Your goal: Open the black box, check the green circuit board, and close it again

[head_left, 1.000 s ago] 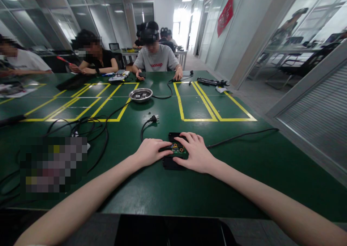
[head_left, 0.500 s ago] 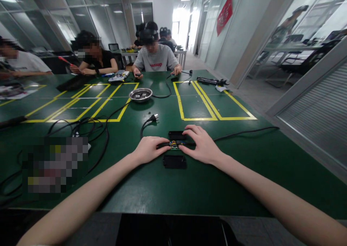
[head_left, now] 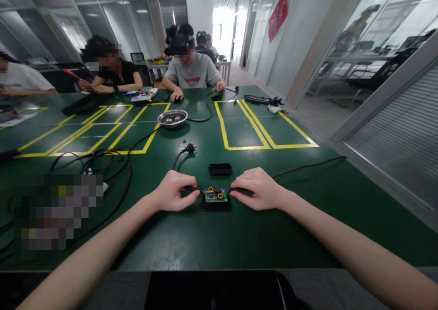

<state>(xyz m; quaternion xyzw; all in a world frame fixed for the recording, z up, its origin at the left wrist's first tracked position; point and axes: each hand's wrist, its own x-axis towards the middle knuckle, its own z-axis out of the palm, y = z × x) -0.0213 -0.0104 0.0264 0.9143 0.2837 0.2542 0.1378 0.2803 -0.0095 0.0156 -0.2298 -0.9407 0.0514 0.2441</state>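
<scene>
A small green circuit board (head_left: 215, 198) sits in the near part of the bench (head_left: 191, 244), about midway along the near edge, with its copper rings facing up. It lies over a black bottom cover (head_left: 225, 207), whose near rim shows below it; whether the board is seated fully inside cannot be told. The left hand (head_left: 176, 191) pinches the black cable end (head_left: 190, 188) at the board's left side between thumb and fingers. The right hand (head_left: 258, 189) likewise pinches the black cable end (head_left: 242, 191) at the right side, its other fingers curled. Just beyond the board, toward the far edge, a black top cover (head_left: 220, 169) lies flat and apart from both hands. Past the left hand a plug (head_left: 190, 148) rests on the bench, its cord passing out of sight behind that hand. Beyond the right hand a black cord (head_left: 308, 166) runs out to the right edge. Tangled cords (head_left: 128, 175) lie toward the left edge, and near the near left corner is a thing blurred past telling (head_left: 61, 209). Farther off, a metal bowl (head_left: 173, 125) holds small metal parts (head_left: 174, 119), between patches of yellow tape (head_left: 244, 148). A person in a grey shirt (head_left: 191, 68) sits at the far edge, one hand (head_left: 177, 95) on the bench.
</scene>
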